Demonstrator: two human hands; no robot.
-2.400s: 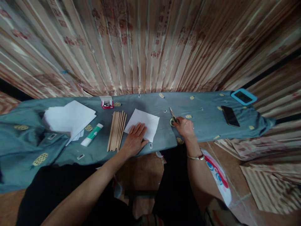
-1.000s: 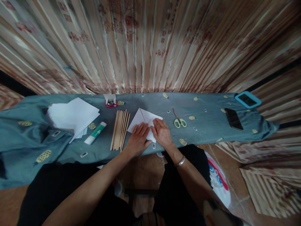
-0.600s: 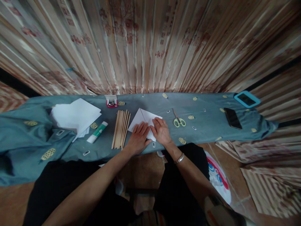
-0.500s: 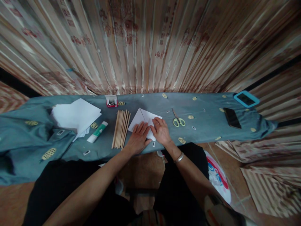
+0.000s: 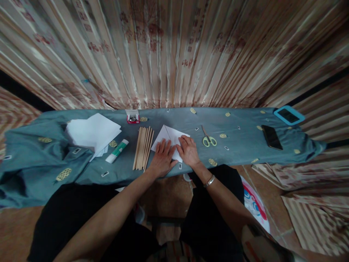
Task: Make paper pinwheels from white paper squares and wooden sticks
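The left arm (image 5: 114, 211) reaches up from the frame's lower left, the right arm (image 5: 223, 202) from its lower right. Left hand (image 5: 163, 157) and right hand (image 5: 188, 151) lie palm down, side by side, just below centre.

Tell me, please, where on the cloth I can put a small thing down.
Widest bare cloth: between the scissors and black phone. Another patch lies behind the scissors, toward the curtain. Crowded: at the left, loose papers, glue stick and wooden sticks lie close together; beside them, left hand and right hand rest on the white sheet.
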